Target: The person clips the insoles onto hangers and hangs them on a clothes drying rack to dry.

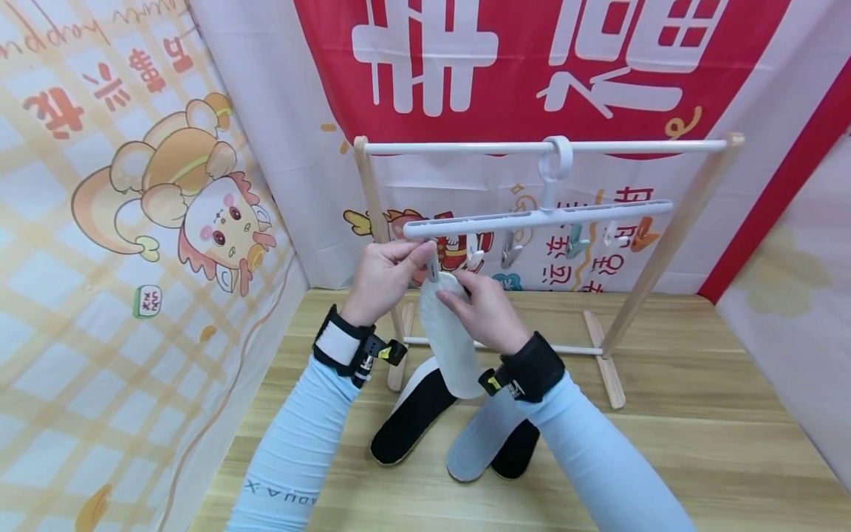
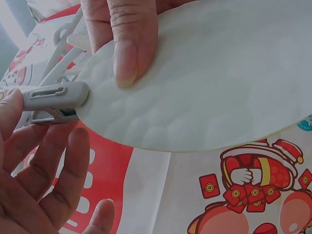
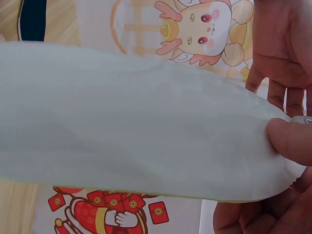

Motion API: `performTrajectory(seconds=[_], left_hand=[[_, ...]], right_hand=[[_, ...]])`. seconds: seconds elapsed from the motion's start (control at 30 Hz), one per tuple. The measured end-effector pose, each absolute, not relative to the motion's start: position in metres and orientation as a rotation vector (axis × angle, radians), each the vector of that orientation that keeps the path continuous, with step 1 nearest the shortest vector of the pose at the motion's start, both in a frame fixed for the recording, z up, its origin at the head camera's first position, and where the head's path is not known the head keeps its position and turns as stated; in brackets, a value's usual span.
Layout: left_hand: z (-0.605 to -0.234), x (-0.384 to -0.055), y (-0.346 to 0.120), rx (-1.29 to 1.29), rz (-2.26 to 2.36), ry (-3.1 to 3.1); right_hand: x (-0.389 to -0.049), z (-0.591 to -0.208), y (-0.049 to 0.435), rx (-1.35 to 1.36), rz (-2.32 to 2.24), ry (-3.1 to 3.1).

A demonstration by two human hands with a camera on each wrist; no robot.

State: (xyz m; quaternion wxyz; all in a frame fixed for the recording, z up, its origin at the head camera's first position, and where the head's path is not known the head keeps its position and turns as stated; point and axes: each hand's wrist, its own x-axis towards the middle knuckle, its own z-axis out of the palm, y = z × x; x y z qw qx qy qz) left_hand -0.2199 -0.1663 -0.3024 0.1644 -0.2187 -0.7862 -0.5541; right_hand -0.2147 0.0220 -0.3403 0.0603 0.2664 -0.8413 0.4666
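Observation:
A pale insole (image 1: 452, 340) hangs upright under the left end of a white clip hanger (image 1: 505, 222). My right hand (image 1: 488, 310) holds it near its upper end, thumb on the front face and fingers behind. My left hand (image 1: 385, 277) pinches a grey clothespin (image 2: 56, 95) between thumb and fingers. In the left wrist view the clothespin's tip meets the insole's edge; whether it grips the insole firmly I cannot tell. In the right wrist view the insole fills the middle, with my right thumb (image 3: 292, 141) pressed on its end.
The hanger hooks over the top bar (image 1: 465, 148) of a wooden-legged rack. Further clips, among them a green one (image 1: 577, 242) and an orange one (image 1: 643, 234), hang to the right. Below lie a black insole (image 1: 412, 421), a grey insole (image 1: 482, 440) and another black one (image 1: 517, 451) on the wooden tabletop (image 1: 698, 443).

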Motion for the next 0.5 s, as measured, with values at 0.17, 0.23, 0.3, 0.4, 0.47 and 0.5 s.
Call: performTrajectory(seconds=[0.17, 0.23, 0.3, 0.4, 0.47, 0.5], left_hand=[[-0.3037, -0.2205, -0.1662, -0.612, -1.575, -2.259], [-0.3047, -0.2214, -0.1665, -0.609, -1.564, -2.271], [-0.3048, -0.2221, -0.1668, -0.613, -1.555, -2.277], [-0.3053, -0.2234, -0.1672, -0.621, -1.544, -2.279], [-0.3052, -0.2235, -0.1671, -0.623, -1.542, -2.283], [-0.3054, -0.2235, -0.1672, -0.621, -1.540, -2.289]], right_hand=[[-0.2158, -0.3384, 0.0219, 0.801, 1.414, -2.550], [-0.2161, -0.3372, 0.0219, 0.810, 1.419, -2.542], [-0.2164, -0.3358, 0.0218, 0.823, 1.419, -2.533], [-0.2176, -0.3351, 0.0217, 0.831, 1.410, -2.528], [-0.2186, -0.3356, 0.0217, 0.827, 1.406, -2.532], [-0.2193, -0.3361, 0.0217, 0.824, 1.408, -2.534]])
